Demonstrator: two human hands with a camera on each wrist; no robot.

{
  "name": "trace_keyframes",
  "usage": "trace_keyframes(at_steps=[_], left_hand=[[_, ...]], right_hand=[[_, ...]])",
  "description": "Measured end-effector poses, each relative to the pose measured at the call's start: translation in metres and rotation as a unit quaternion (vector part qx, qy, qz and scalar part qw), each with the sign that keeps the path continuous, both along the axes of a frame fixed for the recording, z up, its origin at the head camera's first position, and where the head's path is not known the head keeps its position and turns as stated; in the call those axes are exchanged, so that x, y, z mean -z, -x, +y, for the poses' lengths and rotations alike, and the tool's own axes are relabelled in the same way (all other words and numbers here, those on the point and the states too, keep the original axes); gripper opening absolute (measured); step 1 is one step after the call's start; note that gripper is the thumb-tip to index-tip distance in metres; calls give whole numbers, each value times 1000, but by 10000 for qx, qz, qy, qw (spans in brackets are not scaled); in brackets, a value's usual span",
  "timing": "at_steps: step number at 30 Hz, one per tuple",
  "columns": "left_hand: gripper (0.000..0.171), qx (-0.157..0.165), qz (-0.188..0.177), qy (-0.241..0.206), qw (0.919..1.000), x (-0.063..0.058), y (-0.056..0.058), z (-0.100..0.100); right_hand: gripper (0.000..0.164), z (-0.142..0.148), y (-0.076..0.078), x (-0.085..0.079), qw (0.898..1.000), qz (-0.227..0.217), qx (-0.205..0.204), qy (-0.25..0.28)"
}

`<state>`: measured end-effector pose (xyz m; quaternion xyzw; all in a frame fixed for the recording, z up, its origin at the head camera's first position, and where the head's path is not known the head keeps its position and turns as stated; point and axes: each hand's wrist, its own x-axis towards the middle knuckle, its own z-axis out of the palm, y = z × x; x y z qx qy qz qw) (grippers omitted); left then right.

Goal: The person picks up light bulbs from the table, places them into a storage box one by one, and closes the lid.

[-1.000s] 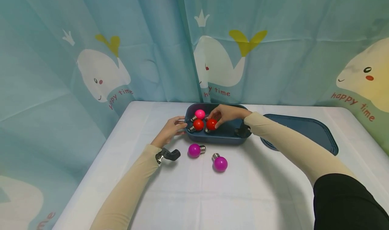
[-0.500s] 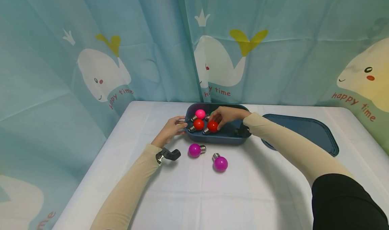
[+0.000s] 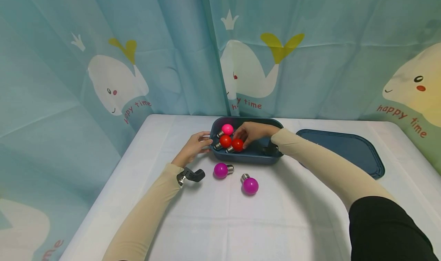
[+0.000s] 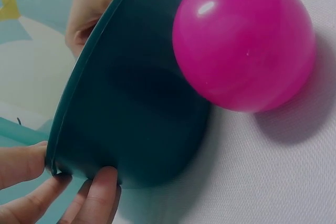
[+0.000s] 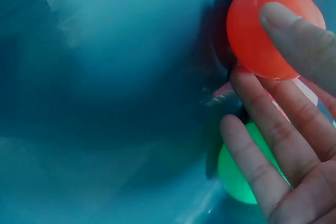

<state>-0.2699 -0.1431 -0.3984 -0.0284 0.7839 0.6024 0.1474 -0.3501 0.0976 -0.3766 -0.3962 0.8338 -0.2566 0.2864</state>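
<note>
A white cloth covers the table (image 3: 268,230). Nearest lies a purple bulb (image 3: 250,186), its metal base towards the bin (image 3: 246,159); a second purple bulb (image 3: 221,170) lies just beyond it, closer to the bin, base to the right. The left hand (image 3: 193,148) touches the outside of the bin's left end with fairly straight, spread fingers. Inside the bin, the right hand (image 3: 255,131) pinches a red bulb (image 3: 237,144), thumb on its globe and fingers beneath. Whether that bulb touches the floor, I cannot tell. Another red bulb (image 3: 225,141) lies just left of it, a pink bulb (image 3: 227,129) behind. A green bulb (image 5: 234,174) shows partly behind the fingers. To the right lies a dark blue lid (image 3: 341,150), and beyond hangs a whale-print curtain (image 3: 186,81).
</note>
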Motion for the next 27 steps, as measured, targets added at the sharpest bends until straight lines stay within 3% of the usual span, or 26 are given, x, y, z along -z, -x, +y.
trace_keyframes(at_steps=[10, 27], left_hand=[[47, 24, -3, -34, 10000, -2, -2, 2], [47, -4, -51, -30, 10000, -2, -2, 1]], right_hand=[[44, 0, -1, -3, 10000, 38, -43, -73], [60, 14, 2, -11, 9982, -578, -85, 111]])
